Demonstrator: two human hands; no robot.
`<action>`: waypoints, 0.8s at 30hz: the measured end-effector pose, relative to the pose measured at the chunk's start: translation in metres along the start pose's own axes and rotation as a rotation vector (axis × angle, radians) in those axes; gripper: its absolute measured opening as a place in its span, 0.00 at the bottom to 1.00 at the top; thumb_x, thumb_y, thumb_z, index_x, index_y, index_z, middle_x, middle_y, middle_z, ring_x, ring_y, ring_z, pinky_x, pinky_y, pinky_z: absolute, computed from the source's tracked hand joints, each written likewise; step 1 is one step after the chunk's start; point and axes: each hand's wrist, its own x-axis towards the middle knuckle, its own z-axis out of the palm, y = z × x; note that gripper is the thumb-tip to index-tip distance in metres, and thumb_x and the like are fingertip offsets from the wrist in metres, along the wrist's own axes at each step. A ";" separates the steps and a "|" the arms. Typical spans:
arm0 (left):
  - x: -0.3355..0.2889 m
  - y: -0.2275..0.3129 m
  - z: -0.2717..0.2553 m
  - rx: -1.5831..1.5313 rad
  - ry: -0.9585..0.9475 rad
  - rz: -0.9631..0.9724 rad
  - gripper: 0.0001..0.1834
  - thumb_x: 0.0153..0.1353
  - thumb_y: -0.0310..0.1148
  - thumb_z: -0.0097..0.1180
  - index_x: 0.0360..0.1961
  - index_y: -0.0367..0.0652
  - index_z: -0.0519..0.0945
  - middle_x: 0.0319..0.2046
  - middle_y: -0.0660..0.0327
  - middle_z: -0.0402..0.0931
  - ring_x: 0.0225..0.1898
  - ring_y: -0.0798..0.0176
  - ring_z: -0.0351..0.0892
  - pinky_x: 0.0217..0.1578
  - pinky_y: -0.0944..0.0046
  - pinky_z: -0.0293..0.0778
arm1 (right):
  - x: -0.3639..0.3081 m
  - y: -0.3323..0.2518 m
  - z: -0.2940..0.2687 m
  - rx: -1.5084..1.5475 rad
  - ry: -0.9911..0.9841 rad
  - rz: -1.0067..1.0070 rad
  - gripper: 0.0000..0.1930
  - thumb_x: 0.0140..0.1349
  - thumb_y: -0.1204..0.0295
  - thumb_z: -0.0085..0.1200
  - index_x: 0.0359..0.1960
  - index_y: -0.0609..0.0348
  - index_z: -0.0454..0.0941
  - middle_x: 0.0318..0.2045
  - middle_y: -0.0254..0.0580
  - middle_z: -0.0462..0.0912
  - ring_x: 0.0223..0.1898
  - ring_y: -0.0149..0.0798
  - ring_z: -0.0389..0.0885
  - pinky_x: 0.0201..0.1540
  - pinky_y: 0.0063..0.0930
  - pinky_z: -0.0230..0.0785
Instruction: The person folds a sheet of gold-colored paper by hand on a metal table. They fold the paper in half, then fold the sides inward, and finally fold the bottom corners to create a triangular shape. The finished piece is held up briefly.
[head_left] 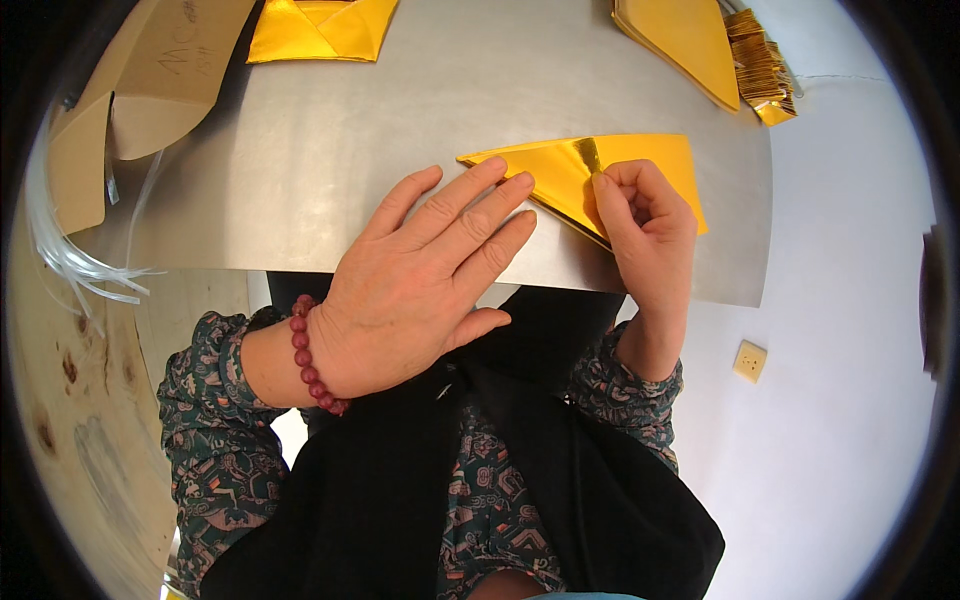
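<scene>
A shiny gold foil paper sheet, partly folded to a sharp point at its left end, lies near the front edge of the metal table. My left hand, a dark red bead bracelet on its wrist, is stretched out flat with the fingers spread, fingertips touching the paper's pointed end. With thumb and curled forefinger, my right hand pinches the paper at its middle, where a darker crease shows. The other right fingers are curled in, and the palm hides part of the sheet.
The grey metal table ends just before my body. A cardboard box and white plastic strands are at left. Far off lies a folded gold piece; at far right, a gold paper stack beside packed folded pieces.
</scene>
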 end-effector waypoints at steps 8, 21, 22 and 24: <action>-0.002 0.001 0.001 -0.003 0.007 -0.002 0.42 0.56 0.45 0.73 0.69 0.39 0.74 0.76 0.53 0.64 0.79 0.50 0.58 0.76 0.44 0.55 | 0.001 -0.004 -0.001 -0.004 -0.014 0.003 0.06 0.70 0.76 0.62 0.34 0.65 0.82 0.24 0.26 0.81 0.26 0.17 0.72 0.31 0.15 0.67; -0.001 0.002 -0.001 0.003 0.018 -0.008 0.44 0.53 0.44 0.76 0.69 0.40 0.74 0.76 0.53 0.64 0.80 0.47 0.56 0.76 0.44 0.56 | 0.001 -0.009 0.000 -0.002 -0.017 0.039 0.06 0.69 0.75 0.62 0.34 0.65 0.82 0.24 0.26 0.81 0.27 0.17 0.73 0.31 0.15 0.68; -0.001 0.002 -0.001 -0.004 0.020 -0.008 0.44 0.53 0.44 0.76 0.69 0.40 0.74 0.76 0.53 0.64 0.80 0.47 0.56 0.76 0.43 0.55 | 0.002 -0.009 0.000 -0.005 -0.016 0.042 0.06 0.69 0.76 0.62 0.34 0.65 0.82 0.24 0.26 0.81 0.27 0.17 0.73 0.31 0.15 0.68; -0.001 0.002 -0.001 0.015 0.017 -0.005 0.44 0.52 0.44 0.76 0.69 0.40 0.74 0.76 0.53 0.64 0.80 0.45 0.56 0.76 0.43 0.55 | 0.002 -0.009 0.000 0.003 -0.018 0.048 0.06 0.69 0.76 0.62 0.34 0.65 0.82 0.24 0.26 0.81 0.27 0.17 0.73 0.32 0.16 0.69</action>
